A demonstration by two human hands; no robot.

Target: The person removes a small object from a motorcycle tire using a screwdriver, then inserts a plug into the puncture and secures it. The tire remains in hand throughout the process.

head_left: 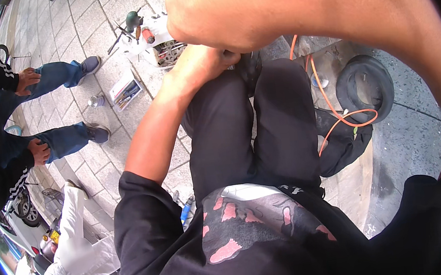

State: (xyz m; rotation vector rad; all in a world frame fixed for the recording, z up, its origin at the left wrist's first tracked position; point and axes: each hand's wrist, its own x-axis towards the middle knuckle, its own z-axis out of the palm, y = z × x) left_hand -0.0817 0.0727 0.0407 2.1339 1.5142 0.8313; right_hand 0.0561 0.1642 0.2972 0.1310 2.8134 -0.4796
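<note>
My left hand [211, 59] is closed near my knees, its fingers curled and partly hidden under my right arm. What it holds cannot be made out. A dark, shiny black object [250, 72] shows just beside it, between my knees. My right forearm sweeps across the top of the view, and my right hand [183, 26] is bent down above the left one. The right fingers are hidden. Just beyond my hands stands an open box of small metal parts [169, 52], with a red-handled tool [148, 36] and a dark green tool [133, 21] at it.
A black rubber tube ring [345, 89] lies at right near an orange hose [324, 91] and black cloth [346, 151]. At left are a tray of tools [125, 91], a can [96, 101] and a seated person's shoes [98, 132]. A blue-handled tool [187, 211] lies by my left thigh.
</note>
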